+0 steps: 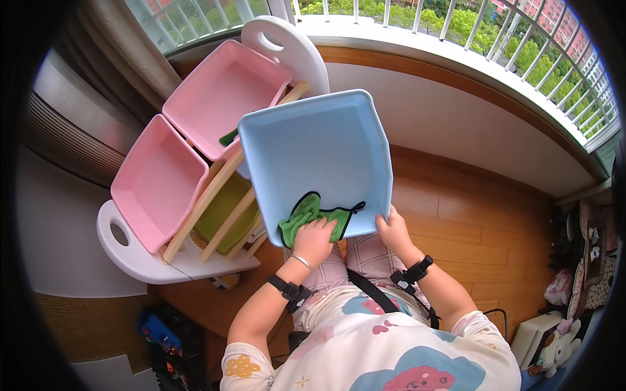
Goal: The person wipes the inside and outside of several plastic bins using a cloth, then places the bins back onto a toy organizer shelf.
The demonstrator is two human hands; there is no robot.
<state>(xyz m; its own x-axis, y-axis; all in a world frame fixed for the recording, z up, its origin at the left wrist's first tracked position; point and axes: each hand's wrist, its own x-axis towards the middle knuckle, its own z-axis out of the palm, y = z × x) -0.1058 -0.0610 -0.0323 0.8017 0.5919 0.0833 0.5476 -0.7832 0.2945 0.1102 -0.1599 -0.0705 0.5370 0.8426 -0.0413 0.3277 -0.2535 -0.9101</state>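
Note:
A light blue plastic bin (318,156) is tilted in front of me above my lap, its inside facing up. My left hand (313,239) presses a green cloth with black edging (305,212) against the bin's near wall, at the lower left corner; its palm side is hidden. My right hand (392,228) grips the bin's rim at the lower right corner, thumb on the inside. To the left, two pink plastic bins (161,183) sit in a storage rack with white plastic end panels (313,58) and wooden rails (227,222). A dark green item (228,137) shows in the farther pink bin.
An olive-green bin (230,212) is lower in the rack. Ahead are a low wall (440,107) and a barred window (440,24). A curtain (122,44) hangs at left. Wooden floor (455,215) lies right, with a soft toy (560,349) and a white box (535,337) beyond.

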